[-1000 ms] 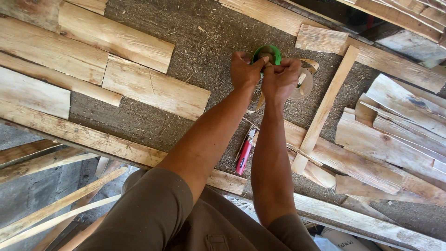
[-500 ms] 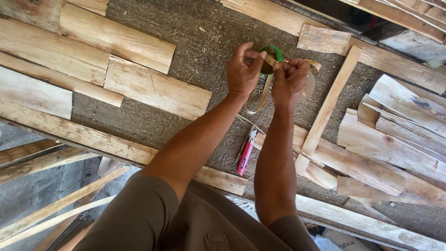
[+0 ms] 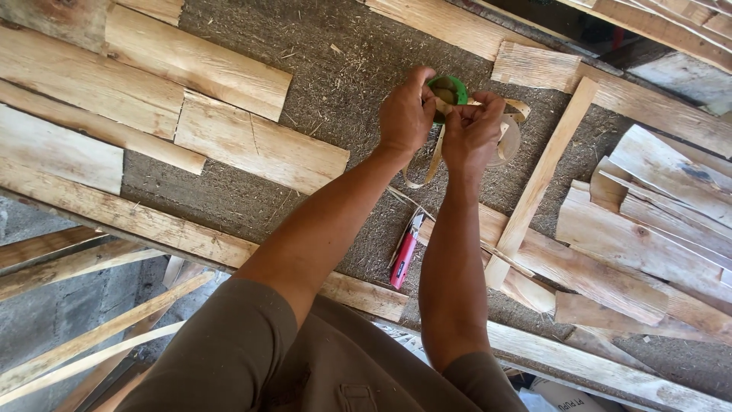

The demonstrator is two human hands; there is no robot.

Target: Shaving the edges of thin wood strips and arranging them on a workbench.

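Left hand (image 3: 406, 116) closed on green tape roll (image 3: 448, 93), right hand (image 3: 473, 131) pinched on tan tape strip (image 3: 436, 156), both held together above sawdust-covered floor (image 3: 328, 84) near its far edge. Step judged: peeling a length off the roll; next move calls for steady pull, roll held firm. Red utility knife (image 3: 404, 258) below on floor, wooden slat (image 3: 537, 179) just right, planks (image 3: 191, 99) left.

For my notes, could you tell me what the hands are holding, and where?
Both the left hand and right hand pinch the tape roll, at its edge and loose strip.
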